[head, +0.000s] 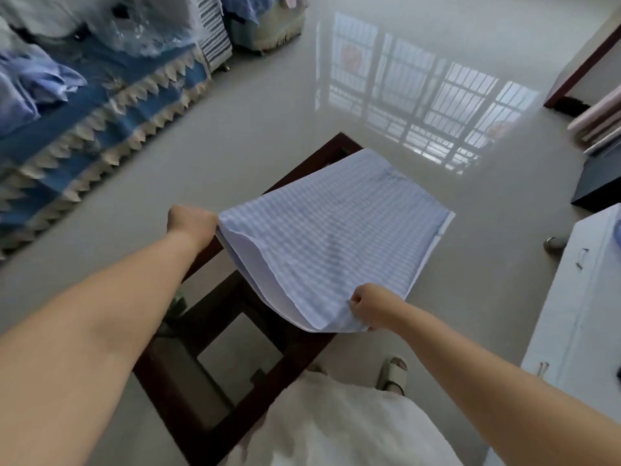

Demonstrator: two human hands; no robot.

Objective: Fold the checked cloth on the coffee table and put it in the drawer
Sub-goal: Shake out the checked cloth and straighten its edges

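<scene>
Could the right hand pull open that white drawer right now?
Probably not yet. The right hand is busy gripping a corner of the checked cloth, and the white drawer unit stands off to its right.

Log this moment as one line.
phase: folding | left hand: grips corner of folded light-blue checked cloth | right hand: grips near corner | cloth: held over dark wooden coffee table

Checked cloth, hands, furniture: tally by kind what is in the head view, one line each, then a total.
Checked cloth, folded, held at two corners: 1
Hands gripping it, left hand and right hand: 2
Dark wooden coffee table: 1
White drawer cabinet: 1
Sandalled foot: 1
Total: 6
</scene>
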